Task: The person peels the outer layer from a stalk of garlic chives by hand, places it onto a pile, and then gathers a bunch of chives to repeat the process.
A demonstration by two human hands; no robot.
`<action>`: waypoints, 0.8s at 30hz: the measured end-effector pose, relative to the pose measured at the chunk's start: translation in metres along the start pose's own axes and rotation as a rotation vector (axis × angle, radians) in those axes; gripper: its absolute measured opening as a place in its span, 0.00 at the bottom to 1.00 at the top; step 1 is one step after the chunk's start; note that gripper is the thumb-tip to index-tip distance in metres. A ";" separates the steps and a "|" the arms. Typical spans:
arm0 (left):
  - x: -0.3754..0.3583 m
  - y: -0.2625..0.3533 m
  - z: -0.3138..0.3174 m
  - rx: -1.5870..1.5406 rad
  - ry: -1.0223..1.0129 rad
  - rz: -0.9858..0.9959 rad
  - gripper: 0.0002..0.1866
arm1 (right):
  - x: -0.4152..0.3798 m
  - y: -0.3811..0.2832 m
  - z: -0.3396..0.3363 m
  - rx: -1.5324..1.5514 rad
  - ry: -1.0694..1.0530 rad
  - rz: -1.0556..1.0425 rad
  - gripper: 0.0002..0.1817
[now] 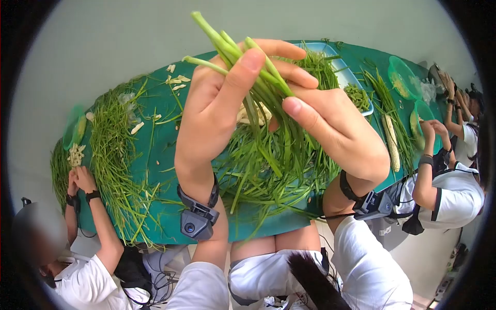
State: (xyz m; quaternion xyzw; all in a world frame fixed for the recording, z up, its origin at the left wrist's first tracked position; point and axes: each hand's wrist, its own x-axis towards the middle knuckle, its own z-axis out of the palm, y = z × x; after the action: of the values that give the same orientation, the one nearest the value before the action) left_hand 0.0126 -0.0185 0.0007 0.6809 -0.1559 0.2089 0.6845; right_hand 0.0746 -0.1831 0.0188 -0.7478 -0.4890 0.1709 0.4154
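Note:
My left hand (219,95) is closed around the upper part of a bunch of green leafy stalks (268,77), its thumb pressed over the pale stems. The stem ends stick up past the fingers, tilted to the upper left. My right hand (330,116) pinches the same bunch lower down, between thumb and bent fingers. Long narrow leaves droop from between both hands. Below them spreads a loose heap of similar greens (274,175) on the green tabletop (165,144). Some pale pieces lie behind the bunch, partly hidden by it.
At back right stands a blue-white tray (338,64) with cut greens. Farther right are long stalks, a whitish cob-like vegetable (391,139) and green baskets (404,77). More greens (111,155) cover the left side, where a co-worker's hands (82,181) work. Other people sit at right.

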 end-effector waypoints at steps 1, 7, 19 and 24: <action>0.000 0.000 0.000 -0.004 -0.007 0.002 0.26 | 0.000 0.004 0.002 0.016 0.025 -0.052 0.18; -0.001 0.001 0.002 -0.017 0.058 -0.028 0.23 | 0.003 0.008 0.009 0.036 0.131 -0.146 0.18; 0.004 -0.010 0.003 0.264 0.260 0.172 0.18 | 0.017 0.017 0.016 -0.083 0.459 -0.229 0.12; 0.001 -0.008 0.002 0.222 0.283 0.130 0.17 | 0.023 0.008 0.017 0.019 0.559 -0.113 0.09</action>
State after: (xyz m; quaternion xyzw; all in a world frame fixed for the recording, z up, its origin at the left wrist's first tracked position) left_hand 0.0175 -0.0199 -0.0058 0.7047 -0.0775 0.3622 0.6052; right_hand 0.0784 -0.1570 0.0061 -0.7337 -0.3947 -0.0609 0.5498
